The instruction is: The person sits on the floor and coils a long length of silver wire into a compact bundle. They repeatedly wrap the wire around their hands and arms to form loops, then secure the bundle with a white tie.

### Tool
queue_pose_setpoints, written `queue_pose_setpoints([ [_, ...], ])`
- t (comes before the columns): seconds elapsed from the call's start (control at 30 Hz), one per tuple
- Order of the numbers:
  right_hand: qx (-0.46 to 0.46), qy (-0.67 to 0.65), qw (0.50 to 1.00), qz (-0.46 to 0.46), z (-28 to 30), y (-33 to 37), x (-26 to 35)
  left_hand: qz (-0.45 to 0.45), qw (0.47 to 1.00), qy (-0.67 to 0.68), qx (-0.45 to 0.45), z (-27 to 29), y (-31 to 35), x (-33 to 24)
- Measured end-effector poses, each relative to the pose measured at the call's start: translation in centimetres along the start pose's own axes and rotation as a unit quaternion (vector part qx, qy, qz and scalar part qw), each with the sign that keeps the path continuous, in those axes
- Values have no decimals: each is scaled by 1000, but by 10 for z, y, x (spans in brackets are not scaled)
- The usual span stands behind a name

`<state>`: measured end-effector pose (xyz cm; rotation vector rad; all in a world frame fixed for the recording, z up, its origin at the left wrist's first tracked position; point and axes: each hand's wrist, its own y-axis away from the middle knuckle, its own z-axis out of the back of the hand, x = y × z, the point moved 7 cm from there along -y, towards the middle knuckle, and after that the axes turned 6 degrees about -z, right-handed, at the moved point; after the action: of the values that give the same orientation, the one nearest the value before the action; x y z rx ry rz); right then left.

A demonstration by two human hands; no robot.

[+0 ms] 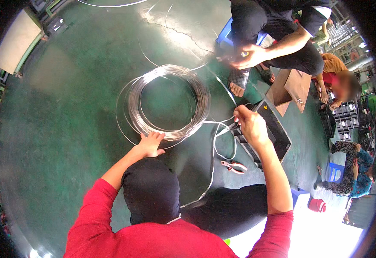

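A coil of thin silvery wire (135, 103) lies on the green floor in front of me, with some loose turns standing out from its left side. My left hand (149, 145) rests against the coil's near edge, fingers spread and holding nothing. To the right of the coil, my right hand (251, 124) is closed in a pinch on a thin white strap (214, 148). The strap loops between that hand and the coil and trails back toward my leg. Pliers with red and white handles (234, 167) lie on the floor below the right hand.
A black crate (278, 133) stands just right of my right hand. Across from me a co-worker (278, 47) sits on a blue stool (226, 34), hands blurred. Brown boards (297, 88) lie beyond the crate. Other people work at the far right.
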<state>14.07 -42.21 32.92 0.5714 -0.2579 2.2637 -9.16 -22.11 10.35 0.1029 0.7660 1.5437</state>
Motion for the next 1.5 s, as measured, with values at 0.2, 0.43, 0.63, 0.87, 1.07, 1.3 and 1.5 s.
queue_pose_setpoints([
  [0.2,-15,54,998,-14,-10,-15,-2,-8,1000,13,-13,-13,4,7],
  [0.43,-38,46,998,-35,-11,-25,-9,-9,999,19,-45,-13,7,3],
  [0.63,-40,54,996,-56,-8,-27,-14,12,998,22,-51,-13,7,2],
  [0.87,-53,49,996,-46,-8,-29,-11,108,981,-53,-149,-11,12,-8],
  [1.07,-53,70,995,-40,-11,-35,-11,60,976,-105,-184,-8,0,-5],
  [1.3,-82,82,992,-49,-8,-41,-7,63,986,-91,-121,-31,-11,4],
  [1.5,-96,73,991,-50,-4,-42,-8,60,986,-97,-119,-36,-12,8],
])
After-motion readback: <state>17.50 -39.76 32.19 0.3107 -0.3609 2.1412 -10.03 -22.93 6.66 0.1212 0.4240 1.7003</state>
